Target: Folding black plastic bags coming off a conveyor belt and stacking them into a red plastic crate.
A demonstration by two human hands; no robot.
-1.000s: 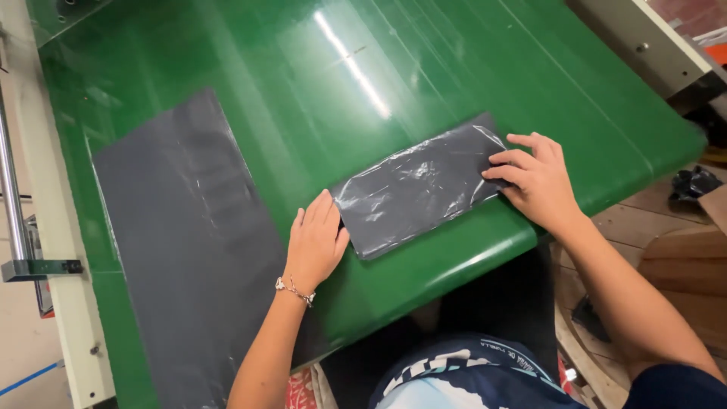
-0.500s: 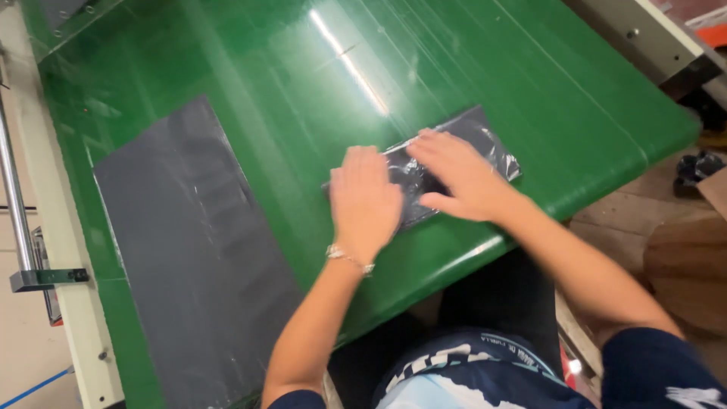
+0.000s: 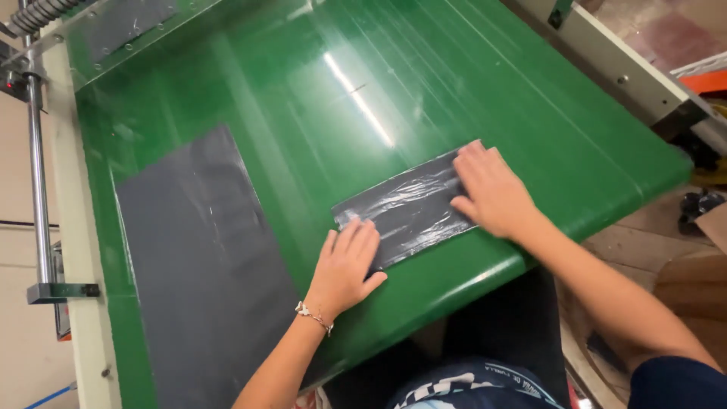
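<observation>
- Currently, folded grey plastic bag (image 3: 413, 208): a glossy, crinkled oblong lying flat on the green conveyor belt (image 3: 469, 83), close to the belt's near edge and just in front of the person.
- Long axis of the bag: runs from lower left to upper right across the view, roughly along the belt's near edge; one short end points toward the left hand, the other lies under the right hand.
- Left hand (image 3: 347, 265): palm down, fingers together and stretched out flat, fingertips pressing the lower-left end of the bag; nothing is gripped. A thin bracelet (image 3: 314, 316) sits on the wrist.
- Right hand (image 3: 491, 191): palm down, fingers slightly apart and flat, covering the upper-right end of the bag; pressing, not clasping.
- Relation of hands to bag: the bag lies between the two hands, one at each end of its length. Both touch it; the right hand covers more of its surface, the left only the near corner.
- Flat grey sheet (image 3: 204, 257): a larger, duller grey sheet spread flat on the belt to the left of the left hand, apart from the folded bag, with bare green belt between them.
- Machine frame (image 3: 79, 250): pale side rail along the belt's left edge, with a metal rod (image 3: 38, 167) beside it.
- Right frame rail (image 3: 628, 76): pale, at the belt's far right.
</observation>
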